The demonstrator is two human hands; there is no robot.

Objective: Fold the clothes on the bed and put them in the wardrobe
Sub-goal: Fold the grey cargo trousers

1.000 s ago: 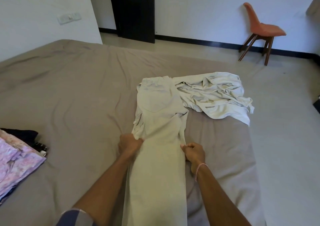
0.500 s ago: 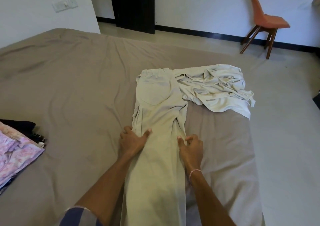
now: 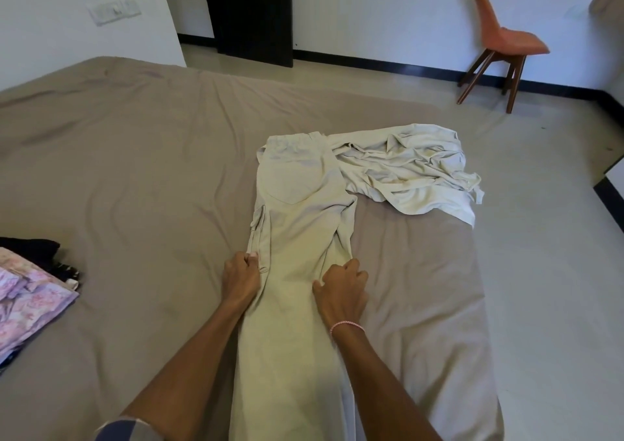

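Left hand (image 3: 241,272), right hand (image 3: 342,287), gripping trousers (image 3: 300,224) edges

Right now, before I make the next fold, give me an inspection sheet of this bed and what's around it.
Surface: bed, taupe sheet, wrinkled.
Job's things: beige trousers lie flat, waistband at the far end; crumpled pale garment touches their right side by the waistband.
Clutter: floral folded fabric and dark garment at the left edge.
Grippers: left hand grips the trousers' left edge; right hand grips the right edge.
Cables: nothing seen.
Surroundings: orange chair, dark door, wall switch plate.
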